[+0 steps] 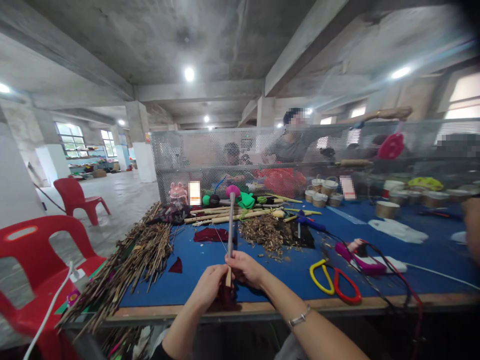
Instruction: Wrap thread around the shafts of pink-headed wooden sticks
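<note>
Both hands meet over the front edge of the blue table, around a thin wooden stick held upright with a magenta ball at its far end. My left hand is closed on the stick's lower part. Just to its right, my right hand pinches the stick slightly higher up. A thin thread slants down to the fingers from the upper left. Dark red cloth hangs below the hands, partly hidden by them. A dark red cloth piece lies behind.
Bundled twigs cover the table's left side. Wood chips lie behind my hands. Scissors with yellow and red handles are at the right front, near cables and a purple-white device. A person is behind the mesh screen.
</note>
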The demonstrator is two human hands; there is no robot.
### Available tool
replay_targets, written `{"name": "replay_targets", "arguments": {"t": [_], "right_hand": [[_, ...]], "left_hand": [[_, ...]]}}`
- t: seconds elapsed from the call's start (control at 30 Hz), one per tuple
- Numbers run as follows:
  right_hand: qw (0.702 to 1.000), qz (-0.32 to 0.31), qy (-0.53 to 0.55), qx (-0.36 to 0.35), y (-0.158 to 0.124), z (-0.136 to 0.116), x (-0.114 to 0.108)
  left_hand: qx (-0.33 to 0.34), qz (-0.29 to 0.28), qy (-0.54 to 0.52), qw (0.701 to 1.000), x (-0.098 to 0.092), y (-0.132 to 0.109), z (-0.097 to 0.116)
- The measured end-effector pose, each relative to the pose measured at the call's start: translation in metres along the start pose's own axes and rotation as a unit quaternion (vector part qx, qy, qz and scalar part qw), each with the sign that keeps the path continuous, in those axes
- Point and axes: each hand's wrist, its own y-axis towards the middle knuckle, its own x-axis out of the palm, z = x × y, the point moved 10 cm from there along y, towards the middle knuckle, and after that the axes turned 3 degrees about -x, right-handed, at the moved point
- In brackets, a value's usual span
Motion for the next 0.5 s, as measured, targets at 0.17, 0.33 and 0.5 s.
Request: {"name": "replay_targets", "arguments": {"t": [0.17, 0.33, 0.5], "right_hand": [[0.993, 0.017, -0.104, -0.059, -0.033, -0.025, 0.012], [0.953, 0.019, -0.289, -0.089, -0.063, -0.042, 0.030], [0.902, -0.017, -0.420, -0.099, -0.080, -0.049, 0.058]], "left_hand": [[0.034, 0.105, 0.030, 0.993, -0.032, -0.011, 0.011], [0.110, 0.102, 0.002, 0.989, -0.015, -0.025, 0.032], [0.179, 0.043, 0.047, 0.982, 0.011, -0.046, 0.051]]}}
